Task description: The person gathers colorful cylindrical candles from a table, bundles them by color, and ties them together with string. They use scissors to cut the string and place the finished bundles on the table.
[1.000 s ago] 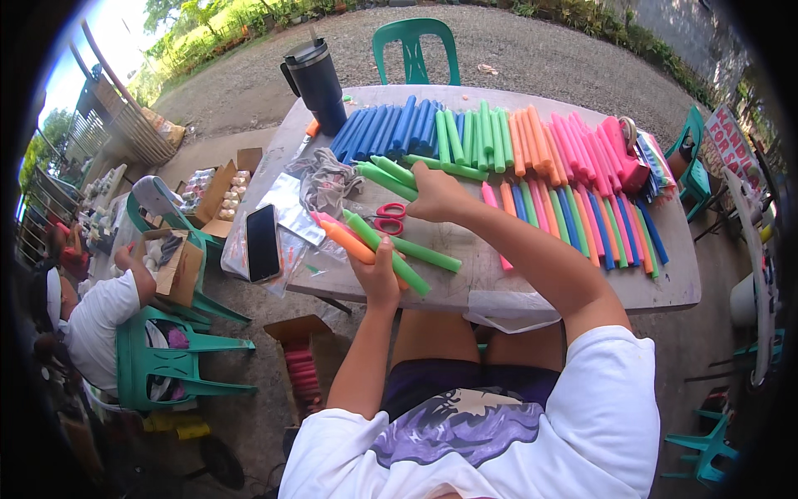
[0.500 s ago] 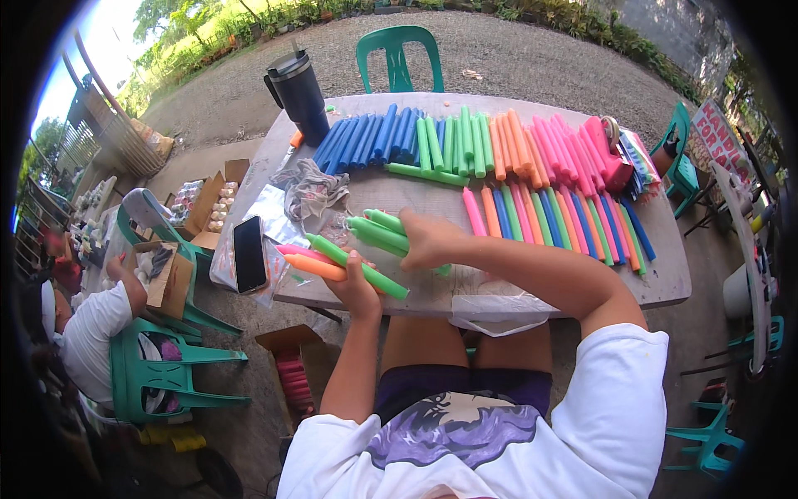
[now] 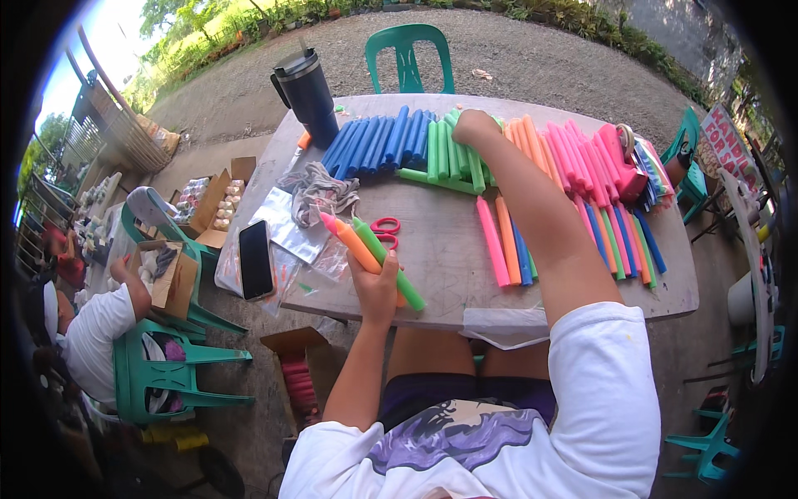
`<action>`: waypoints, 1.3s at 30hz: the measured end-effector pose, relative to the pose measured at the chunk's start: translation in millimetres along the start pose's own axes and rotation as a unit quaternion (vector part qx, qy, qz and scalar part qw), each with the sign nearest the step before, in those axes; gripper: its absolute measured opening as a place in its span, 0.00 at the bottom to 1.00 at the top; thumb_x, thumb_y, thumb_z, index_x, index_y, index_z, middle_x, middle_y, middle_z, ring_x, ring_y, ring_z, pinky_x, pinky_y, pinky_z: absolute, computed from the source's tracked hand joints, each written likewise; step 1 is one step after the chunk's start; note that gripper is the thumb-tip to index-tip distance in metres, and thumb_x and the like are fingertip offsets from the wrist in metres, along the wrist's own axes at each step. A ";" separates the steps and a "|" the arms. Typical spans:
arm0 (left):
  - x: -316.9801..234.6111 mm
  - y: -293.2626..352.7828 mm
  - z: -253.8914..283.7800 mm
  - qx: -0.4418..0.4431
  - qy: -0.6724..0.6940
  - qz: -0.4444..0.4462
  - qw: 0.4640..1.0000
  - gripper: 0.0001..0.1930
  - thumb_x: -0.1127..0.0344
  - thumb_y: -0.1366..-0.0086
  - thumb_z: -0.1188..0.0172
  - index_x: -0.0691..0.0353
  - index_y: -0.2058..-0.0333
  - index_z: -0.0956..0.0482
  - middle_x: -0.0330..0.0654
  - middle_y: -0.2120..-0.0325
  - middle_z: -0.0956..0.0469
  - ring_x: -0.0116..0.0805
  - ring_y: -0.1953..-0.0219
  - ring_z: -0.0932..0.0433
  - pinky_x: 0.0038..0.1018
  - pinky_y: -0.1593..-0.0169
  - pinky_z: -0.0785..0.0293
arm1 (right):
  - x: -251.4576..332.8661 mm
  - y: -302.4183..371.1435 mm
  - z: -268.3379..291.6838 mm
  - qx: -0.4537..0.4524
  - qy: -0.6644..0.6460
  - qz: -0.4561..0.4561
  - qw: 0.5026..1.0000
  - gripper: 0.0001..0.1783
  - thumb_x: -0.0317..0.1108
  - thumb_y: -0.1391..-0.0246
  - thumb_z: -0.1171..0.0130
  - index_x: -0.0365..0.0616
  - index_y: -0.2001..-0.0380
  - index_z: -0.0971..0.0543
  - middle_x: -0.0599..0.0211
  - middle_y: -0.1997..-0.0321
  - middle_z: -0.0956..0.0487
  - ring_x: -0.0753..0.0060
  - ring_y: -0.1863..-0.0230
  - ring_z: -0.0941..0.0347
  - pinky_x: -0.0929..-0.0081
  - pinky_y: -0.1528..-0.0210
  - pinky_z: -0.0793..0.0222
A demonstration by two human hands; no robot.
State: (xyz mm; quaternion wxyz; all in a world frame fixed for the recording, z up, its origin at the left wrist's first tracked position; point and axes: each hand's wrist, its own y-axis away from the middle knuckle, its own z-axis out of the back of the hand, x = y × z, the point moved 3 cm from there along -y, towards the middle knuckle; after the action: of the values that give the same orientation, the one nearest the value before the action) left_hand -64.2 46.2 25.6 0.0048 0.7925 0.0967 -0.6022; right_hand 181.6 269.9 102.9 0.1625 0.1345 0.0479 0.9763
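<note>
My left hand (image 3: 376,293) is closed around a few candles above the near part of the table: an orange candle (image 3: 359,249), a green candle (image 3: 397,274) and a pink one (image 3: 329,223) whose tip shows. My right hand (image 3: 479,127) reaches across to the far side, over the heap of green candles (image 3: 449,154). Its fingers are mostly hidden, so their grip does not show. Blue candles (image 3: 378,145) lie left of that heap; orange candles (image 3: 530,141) and pink candles (image 3: 573,154) lie to its right. Nearer me runs a mixed-colour row (image 3: 504,241), partly covered by my right forearm.
Red-handled scissors (image 3: 386,230), a grey rag (image 3: 320,195), a phone (image 3: 256,259) and a dark tumbler (image 3: 307,93) occupy the table's left side. A pink tape dispenser (image 3: 625,170) stands right. Clear plastic (image 3: 507,326) hangs over the front edge. A person (image 3: 100,341) sits at left.
My right hand has moved from beside my left hand to the far green heap; the green candles it carried are gone from the near side. The scissors now show. My left hand keeps its candles.
</note>
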 end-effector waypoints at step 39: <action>15.3 -6.8 -13.4 0.126 -0.246 -0.050 0.960 0.34 0.65 0.42 0.41 0.67 0.39 0.44 0.49 0.55 0.25 0.39 0.52 0.25 0.30 0.48 0.31 | -38.6 99.0 -24.7 -0.286 0.135 0.282 0.906 0.40 0.67 0.54 0.47 0.42 0.53 0.26 0.59 0.53 0.26 0.59 0.47 0.32 0.59 0.43 0.40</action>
State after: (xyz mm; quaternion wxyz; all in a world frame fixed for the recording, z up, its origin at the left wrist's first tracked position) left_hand -48.5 56.8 15.4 -0.1014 0.6085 0.0550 -0.7851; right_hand 179.8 162.6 83.3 -0.0958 -0.0434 -0.2522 0.9619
